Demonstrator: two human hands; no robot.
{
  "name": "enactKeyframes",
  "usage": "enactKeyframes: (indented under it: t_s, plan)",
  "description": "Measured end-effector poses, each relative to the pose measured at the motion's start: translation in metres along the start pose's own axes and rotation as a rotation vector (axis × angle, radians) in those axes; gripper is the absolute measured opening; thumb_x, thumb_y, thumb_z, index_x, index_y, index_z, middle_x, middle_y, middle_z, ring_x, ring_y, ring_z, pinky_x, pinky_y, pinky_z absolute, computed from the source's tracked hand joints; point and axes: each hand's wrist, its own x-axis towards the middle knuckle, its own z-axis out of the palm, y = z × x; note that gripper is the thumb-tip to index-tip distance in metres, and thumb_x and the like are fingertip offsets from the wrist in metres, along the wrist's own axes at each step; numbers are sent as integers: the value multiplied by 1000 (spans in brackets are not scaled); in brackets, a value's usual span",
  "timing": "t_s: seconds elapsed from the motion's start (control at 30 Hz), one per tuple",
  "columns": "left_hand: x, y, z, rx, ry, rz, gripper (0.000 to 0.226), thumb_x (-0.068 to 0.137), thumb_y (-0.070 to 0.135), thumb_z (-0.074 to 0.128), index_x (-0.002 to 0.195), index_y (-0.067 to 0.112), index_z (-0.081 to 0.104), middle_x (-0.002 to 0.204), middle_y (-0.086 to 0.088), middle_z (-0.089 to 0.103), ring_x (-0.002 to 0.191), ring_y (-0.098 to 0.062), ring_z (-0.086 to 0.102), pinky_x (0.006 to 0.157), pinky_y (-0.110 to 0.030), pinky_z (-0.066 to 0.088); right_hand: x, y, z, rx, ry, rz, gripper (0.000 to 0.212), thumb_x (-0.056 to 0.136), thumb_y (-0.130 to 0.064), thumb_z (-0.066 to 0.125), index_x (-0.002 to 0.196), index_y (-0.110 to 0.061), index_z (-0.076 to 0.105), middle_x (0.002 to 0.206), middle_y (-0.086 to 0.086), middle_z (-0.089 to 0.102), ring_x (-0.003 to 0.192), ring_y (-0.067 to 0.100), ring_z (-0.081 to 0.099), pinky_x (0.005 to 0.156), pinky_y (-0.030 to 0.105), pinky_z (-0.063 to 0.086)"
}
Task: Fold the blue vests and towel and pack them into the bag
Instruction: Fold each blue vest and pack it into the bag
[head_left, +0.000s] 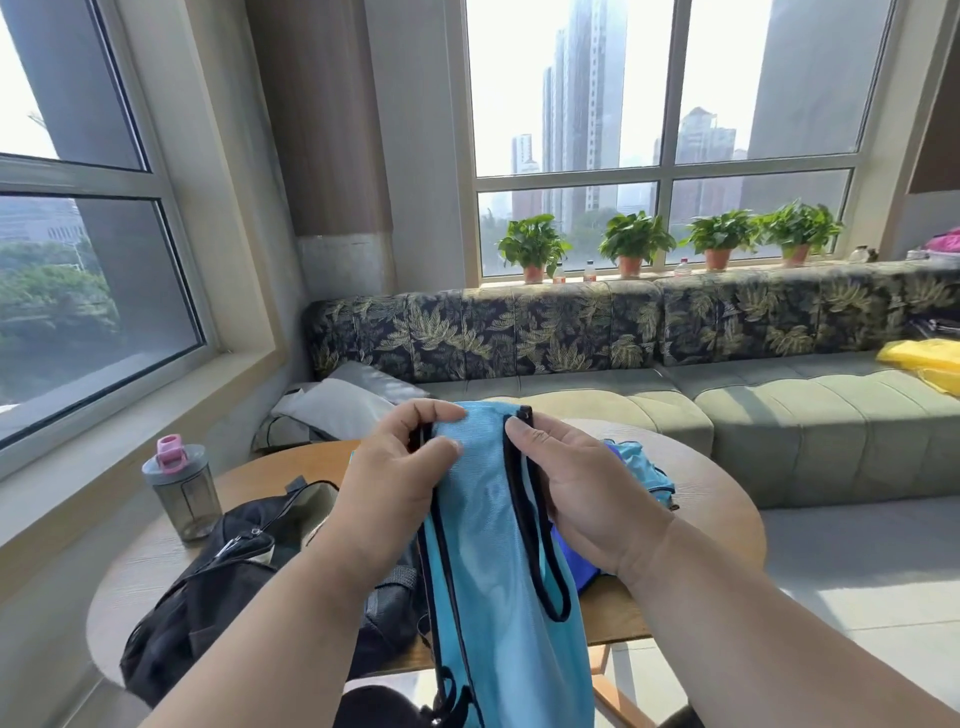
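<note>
The sofa (727, 410) runs along the window wall behind the work area, with a yellow item (924, 364) lying on its right end. In front of it stands the round wooden desk (717, 499), which carries everything for this job.

On the left part of the desk lies the black bag (208, 592), unzipped, its opening facing up. Behind it and nearer the window stands a grey water bottle with a pink cap (182, 488).

I hold one light blue mesh vest (493, 545) lengthwise above the desk edge. It hangs from my hands toward my lap, with its black-trimmed edges running down both sides. My left hand (400, 478) pinches the upper left corner between thumb and curled fingers. My right hand (587, 499) grips the upper right trim the same way, thumb on top. Both hands are closed on the fabric, and neither is free.

More blue cloth (639, 467) lies on the desk behind my right hand, and a darker blue piece (571, 561) shows below that wrist. I cannot tell which of these is the towel.

Procedure for this step, as I judge it:
1. Keep the two top corners level, so that the black trims line up.
2. Keep the mesh taut between the hands, because slack fabric will probably slide and crease.
3. Lower the vest flat onto the bare desk before halving it.
4. Fold it narrower than the bag opening.
</note>
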Motion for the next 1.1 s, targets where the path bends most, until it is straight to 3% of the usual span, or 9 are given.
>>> enactKeyframes:
  t_s: [0.13,0.27,0.37,0.5,0.63,0.73,0.87,0.93,1.1]
  plan:
    - [0,-10,2,36,50,49,26,89,6,82,99,18,62,79,0,70,73,-17,65,71,-40,59,-2,14,-2,-189,53,-78,25,108,-13,54,133,-15,60,117,22,74,106,39,72,94,55,57]
    - [2,-12,-2,-5,61,72,31,86,7,83,88,26,58,80,-4,69,73,-23,63,74,-47,56,-10,45,-8,-640,210,-274,57,99,-9,67,125,-53,44,108,-14,64,74,18,63,75,48,57]
    - [5,-14,-6,-25,88,108,35,85,7,84,83,30,59,81,-4,65,76,-23,60,75,-46,52,-17,64,-11,-789,211,-349,47,93,-8,70,111,-46,49,99,-10,63,71,12,61,68,33,55]
    - [8,-12,-14,-43,110,146,28,75,27,87,85,33,62,85,-9,57,81,-26,50,79,-49,45,-15,77,-15,-1058,15,-304,17,89,-28,68,103,-36,63,110,-16,59,106,9,58,91,23,45]
    - [6,-9,-23,-91,113,144,32,78,15,89,83,33,63,85,-7,61,83,-26,54,82,-51,47,-16,84,-15,-1021,-67,-80,41,84,-44,64,124,-37,66,122,-20,63,113,7,63,101,33,50]
    - [5,-8,-25,-97,121,131,32,86,3,83,87,26,61,84,-5,63,82,-25,56,83,-51,48,-16,86,-17,-1148,-165,-33,39,91,-46,56,128,-40,67,116,-13,61,115,4,56,106,32,44]
    - [5,-11,-29,-75,140,130,33,85,5,84,85,30,62,86,-6,62,82,-25,55,82,-50,48,-19,87,-16,-1387,-318,56,30,97,-39,41,99,-29,69,104,-1,54,105,17,52,99,43,47]
    - [6,-15,-34,-43,178,131,36,88,2,81,83,32,63,84,-5,63,80,-25,57,81,-50,50,-22,86,-16,-1467,-353,70,27,95,-39,40,75,-25,50,91,-2,50,94,21,49,91,44,46]
    - [17,-30,-63,122,384,94,29,91,9,81,83,29,61,83,0,69,74,-18,63,74,-40,56,-24,76,-23,-1529,-292,-1,32,91,-43,54,71,-29,35,81,-9,45,81,15,44,74,31,35]
